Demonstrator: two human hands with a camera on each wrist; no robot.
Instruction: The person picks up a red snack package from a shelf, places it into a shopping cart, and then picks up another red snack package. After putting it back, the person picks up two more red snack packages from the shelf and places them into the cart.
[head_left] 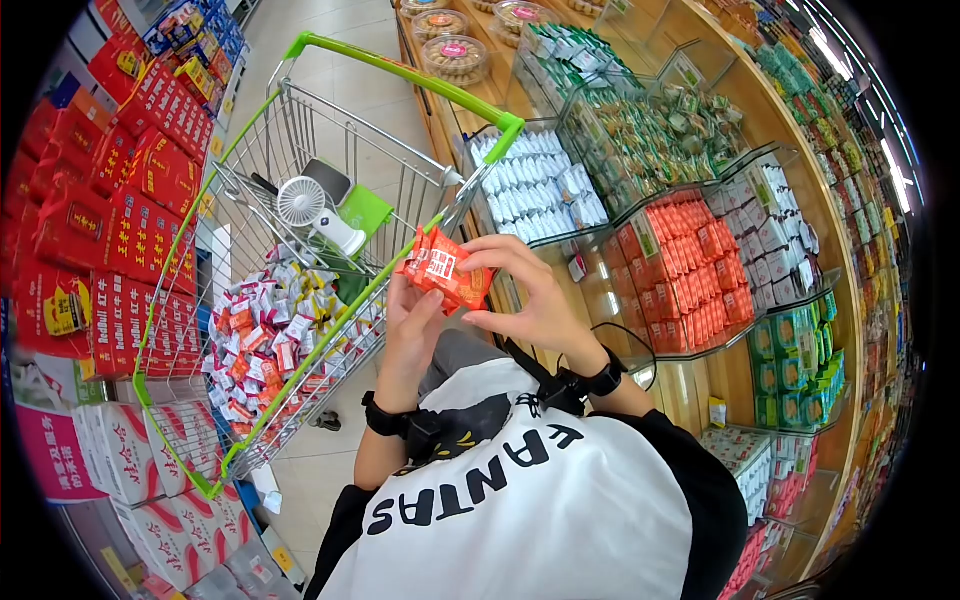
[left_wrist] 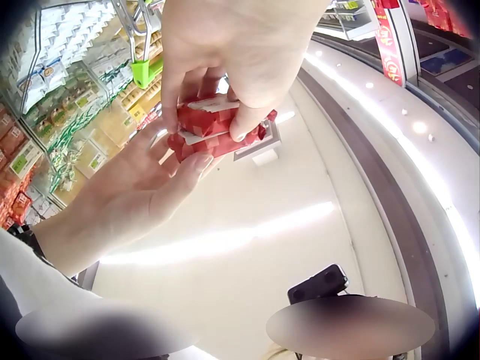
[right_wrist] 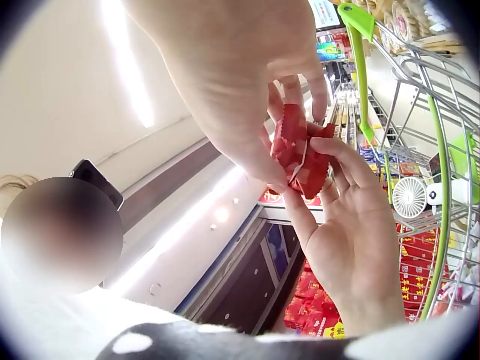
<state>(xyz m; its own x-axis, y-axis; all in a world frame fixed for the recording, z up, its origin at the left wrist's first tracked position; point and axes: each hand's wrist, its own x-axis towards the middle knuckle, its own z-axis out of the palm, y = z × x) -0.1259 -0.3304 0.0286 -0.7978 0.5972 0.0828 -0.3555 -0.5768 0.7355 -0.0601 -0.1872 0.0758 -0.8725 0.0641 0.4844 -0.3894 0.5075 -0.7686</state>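
Small red snack packets (head_left: 445, 272) with a white label are held up in front of the chest, over the side of the shopping cart. My left hand (head_left: 412, 318) pinches them, its thumb across the front. From the other side, my right hand (head_left: 535, 298) curls its fingers over the top and its thumb underneath. Two packets (left_wrist: 214, 135) lie one against the other between both hands in the left wrist view. In the right wrist view the red wrappers (right_wrist: 300, 154) show crimped edges, and the right palm hides part of them.
Left of me stands the shopping cart (head_left: 330, 350) with green rails, holding many small wrapped packets (head_left: 265, 345), a white handheld fan (head_left: 303, 203) and a phone (head_left: 327, 182). Clear bins of red packets (head_left: 690, 275) and blue-white packets (head_left: 535, 175) line the wooden shelf at right. Red drink boxes (head_left: 145, 240) are stacked beyond the cart.
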